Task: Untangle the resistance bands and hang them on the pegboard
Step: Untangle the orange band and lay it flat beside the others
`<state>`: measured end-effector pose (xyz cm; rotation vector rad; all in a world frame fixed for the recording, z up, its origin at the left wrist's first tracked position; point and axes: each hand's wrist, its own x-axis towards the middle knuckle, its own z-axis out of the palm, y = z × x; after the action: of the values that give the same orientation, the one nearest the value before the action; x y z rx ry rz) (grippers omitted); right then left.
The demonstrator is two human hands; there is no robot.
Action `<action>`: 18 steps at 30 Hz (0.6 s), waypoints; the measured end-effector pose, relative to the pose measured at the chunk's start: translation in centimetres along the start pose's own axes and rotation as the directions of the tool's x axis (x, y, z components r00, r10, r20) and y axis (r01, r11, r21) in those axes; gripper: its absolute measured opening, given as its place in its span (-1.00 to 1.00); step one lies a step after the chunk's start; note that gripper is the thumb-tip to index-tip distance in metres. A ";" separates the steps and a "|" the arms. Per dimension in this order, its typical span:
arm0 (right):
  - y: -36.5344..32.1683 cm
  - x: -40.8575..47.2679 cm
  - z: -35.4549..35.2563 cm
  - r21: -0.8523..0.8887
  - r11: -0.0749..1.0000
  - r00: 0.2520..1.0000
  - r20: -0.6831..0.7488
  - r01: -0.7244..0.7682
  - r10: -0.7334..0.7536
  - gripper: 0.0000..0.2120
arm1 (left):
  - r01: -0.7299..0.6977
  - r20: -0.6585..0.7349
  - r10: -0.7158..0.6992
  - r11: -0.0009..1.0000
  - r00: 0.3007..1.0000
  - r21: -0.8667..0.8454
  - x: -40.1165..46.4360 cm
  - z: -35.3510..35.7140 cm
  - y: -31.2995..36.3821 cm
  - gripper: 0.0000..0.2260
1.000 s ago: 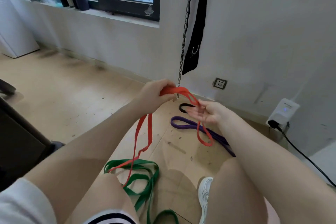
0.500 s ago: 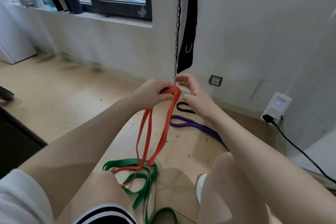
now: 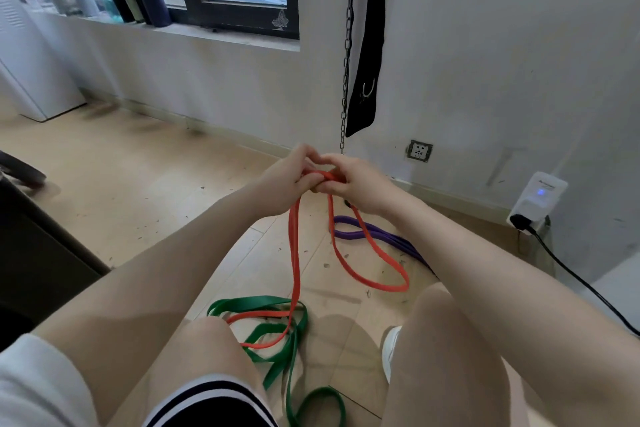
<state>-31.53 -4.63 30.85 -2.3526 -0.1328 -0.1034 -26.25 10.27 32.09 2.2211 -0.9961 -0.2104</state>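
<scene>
I judge that I am freeing the orange band (image 3: 295, 253) from the green band (image 3: 277, 350), and doing it well means keeping the top of the orange loop gathered high while I work out which strand passes through the green tangle, then feeding that strand out slowly instead of tugging, since a hard pull would cinch the crossing on the floor tighter.

My left hand (image 3: 289, 180) has its fingers curled round the top of the orange band, gripping it. My right hand (image 3: 349, 182) meets it there, fingers also curled and pinching the same bunched stretch, the two hands touching.

From my hands one orange strand drops down into the green band lying between my knees, crossing it; another loops out over the floor to my right. The purple band (image 3: 374, 236) lies on the floor near the wall, under my right forearm. No pegboard is in view.
</scene>
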 end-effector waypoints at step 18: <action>0.5 -1.3 -1.4 0.473 0.880 0.990 -0.097 -0.045 0.102 -0.88 | 0.154 0.050 -0.148 0.874 0.988 -0.461 -4.2 3.5 -3.2 -0.80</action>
<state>-32.81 -6.05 31.31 -1.8549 -0.0057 -0.1554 -28.64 12.94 26.81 1.8525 -0.6869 -0.4825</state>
